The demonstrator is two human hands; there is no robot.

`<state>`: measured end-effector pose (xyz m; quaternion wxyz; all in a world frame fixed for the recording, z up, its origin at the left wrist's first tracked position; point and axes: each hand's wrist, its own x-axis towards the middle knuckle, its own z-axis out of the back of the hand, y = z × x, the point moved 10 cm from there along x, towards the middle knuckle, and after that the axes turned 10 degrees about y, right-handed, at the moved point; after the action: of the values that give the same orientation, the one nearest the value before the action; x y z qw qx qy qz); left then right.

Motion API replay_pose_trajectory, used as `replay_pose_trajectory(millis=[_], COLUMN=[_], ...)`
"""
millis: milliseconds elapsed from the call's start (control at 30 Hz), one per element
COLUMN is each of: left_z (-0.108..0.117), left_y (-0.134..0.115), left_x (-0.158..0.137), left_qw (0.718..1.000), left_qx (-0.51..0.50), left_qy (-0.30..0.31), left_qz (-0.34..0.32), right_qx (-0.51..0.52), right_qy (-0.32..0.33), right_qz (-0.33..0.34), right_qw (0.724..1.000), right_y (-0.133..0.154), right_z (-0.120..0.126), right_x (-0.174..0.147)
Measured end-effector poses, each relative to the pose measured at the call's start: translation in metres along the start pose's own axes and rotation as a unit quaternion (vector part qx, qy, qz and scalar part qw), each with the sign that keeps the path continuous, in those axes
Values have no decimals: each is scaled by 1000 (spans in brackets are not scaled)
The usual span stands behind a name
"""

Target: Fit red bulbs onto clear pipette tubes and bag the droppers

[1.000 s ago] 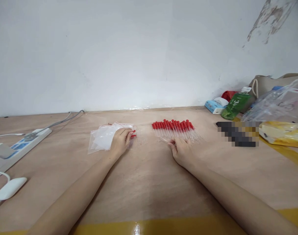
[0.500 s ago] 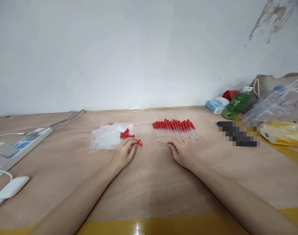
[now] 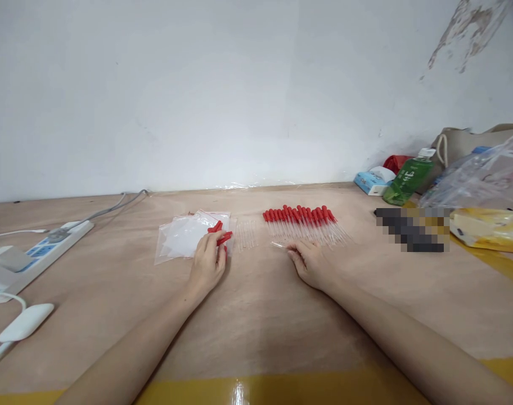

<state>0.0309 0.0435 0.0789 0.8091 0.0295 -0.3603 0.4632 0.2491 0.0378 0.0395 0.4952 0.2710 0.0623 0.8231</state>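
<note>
My right hand is just on the near side of the row of red-topped tubes, thumb and fingertips pinched narrow on a thin clear tube whose free end points left, close by the row's clear near ends. My left hand is well to the left of the row, fingers bent down over a few small red pieces; some show past my fingertips and one beside my thumb, and I can't make out whether I am gripping any of them or only touching them. Between those pieces and the row, nearest the row's left end, some loose clear tubes lie side by side on the brown table. Farther left of the row, partly behind my left hand, clear flat bags overlap in a pile. Farthest left of the row is a white power strip with a grey cable. To the right of the row sits a dark pixelated shape, and beyond that, farther right and back from the row, a blue tissue box stands near a tilted green bottle
</note>
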Motion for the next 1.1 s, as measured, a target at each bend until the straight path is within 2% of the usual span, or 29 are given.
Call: replay_pose_trajectory(millis=[100, 200, 267, 333, 500, 667, 933, 1100], left_z=[-5, -27, -44, -53, -60, -59, -59, -54], left_y=[-19, -45, -56, -60, -52, -49, -40, -51], left_x=[-2, -9, -14, -16, -14, -13, -15, -16], left_qw=[998, 983, 967, 957, 950, 948, 953, 954], left_qx=[-47, -112, -150, -174, -196, -202, -223, -211], left_qy=[27, 124, 197, 228, 243, 242, 204, 209], left_qz=[-37, -76, -67, -42, 25, 39, 25, -31], right_qx=[11, 16, 25, 42, 70, 69, 80, 61], right_qy=[-11, -10, -7, -7, -9, 5, 28, 70], right_qz=[37, 76, 80, 78, 98, 115, 135, 136], right_qw=[999, 997, 996, 996, 993, 991, 987, 986], right_y=[7, 19, 25, 30, 41, 41, 42, 46], right_z=[2, 3, 4, 6, 7, -1, -12, -13], right_x=[0, -1, -1, -2, -4, -5, -7, -6])
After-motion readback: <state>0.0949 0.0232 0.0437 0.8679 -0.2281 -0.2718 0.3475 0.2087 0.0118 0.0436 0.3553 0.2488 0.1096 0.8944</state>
